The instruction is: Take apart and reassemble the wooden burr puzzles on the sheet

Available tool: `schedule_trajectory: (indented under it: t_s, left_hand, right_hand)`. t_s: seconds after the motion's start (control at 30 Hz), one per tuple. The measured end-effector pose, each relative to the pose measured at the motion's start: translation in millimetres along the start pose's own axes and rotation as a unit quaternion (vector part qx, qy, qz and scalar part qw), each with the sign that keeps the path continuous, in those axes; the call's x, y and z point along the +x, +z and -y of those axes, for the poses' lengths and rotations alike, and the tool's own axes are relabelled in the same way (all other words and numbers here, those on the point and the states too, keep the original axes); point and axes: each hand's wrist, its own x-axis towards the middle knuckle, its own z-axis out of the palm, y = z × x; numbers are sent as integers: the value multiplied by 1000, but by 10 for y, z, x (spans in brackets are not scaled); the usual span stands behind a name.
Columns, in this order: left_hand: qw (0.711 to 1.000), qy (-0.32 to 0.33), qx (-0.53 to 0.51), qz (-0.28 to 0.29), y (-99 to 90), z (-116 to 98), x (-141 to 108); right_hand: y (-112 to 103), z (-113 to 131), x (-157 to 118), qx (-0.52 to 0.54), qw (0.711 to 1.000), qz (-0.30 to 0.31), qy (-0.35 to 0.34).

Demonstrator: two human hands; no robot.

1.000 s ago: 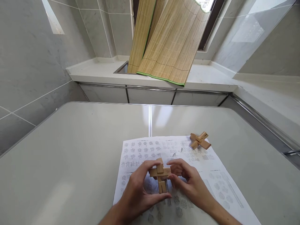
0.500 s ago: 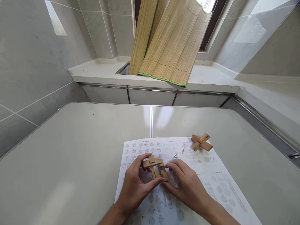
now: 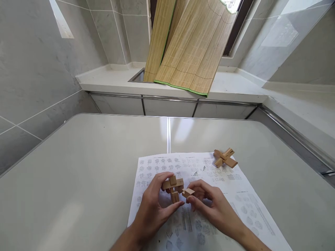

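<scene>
My left hand [image 3: 154, 200] holds a bunch of crossed wooden pieces [image 3: 173, 184] between thumb and fingers, low in the middle of the frame. Just to the right, my right hand [image 3: 213, 205] pinches a small wooden block [image 3: 188, 192]. They look tiny here, so I can't tell if block and bunch touch. If my left hand grips too loosely or tips, the pieces could slide apart and drop on the printed paper [image 3: 261, 223]. If the block bumps the bunch, it could knock a piece crooked.
</scene>
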Motion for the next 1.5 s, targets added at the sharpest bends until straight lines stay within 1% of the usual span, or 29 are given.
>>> schedule_trajectory:
  t_s: [0.1, 0.17, 0.27, 0.37, 0.43, 0.57, 0.63, 0.73, 0.83, 1.07, 1.2, 1.3, 1.5]
  left_hand:
    - [999, 46, 8, 14, 11, 17, -23]
    - [997, 65, 16, 24, 19, 34, -43]
    - [996, 78, 33, 30, 28, 50, -70]
    - [995, 87, 48, 33, 36, 49, -88]
    - [994, 92, 56, 31, 44, 45, -92]
    - [990, 113, 76, 26, 72, 38, -98]
    - [988, 120, 89, 23, 92, 32, -102]
    - [986, 128, 109, 17, 116, 19, -103]
    - [985, 125, 117, 13, 112, 1, -90]
    - [993, 95, 65, 40, 79, -25, -45]
    - [995, 79, 49, 45, 88, -37, -42]
    - [993, 86, 52, 56, 100, -38, -51]
    - [990, 110, 45, 73, 131, -14, -77]
  right_hand:
    - [29, 30, -14, 55, 998, 16, 23]
    - [52, 33, -25, 70, 997, 12, 26]
    - [94, 21, -51, 67, 997, -6, 28]
    - [152, -17, -85, 33, 999, -29, 16]
    - [189, -58, -104, -2, 998, -53, -15]
    - [213, -131, -119, -85, 986, -92, -110]
    - [202, -146, -117, -137, 972, -101, -159]
    - [181, -149, -115, -205, 944, -117, -229]
    - [167, -137, -118, -229, 928, -123, -266]
    - [152, -114, -114, -216, 922, -111, -301]
    - [162, -129, -113, -211, 929, -108, -286]
    - [162, -118, -114, -211, 933, -106, -271]
    - [165, -76, -116, -198, 927, -90, -305]
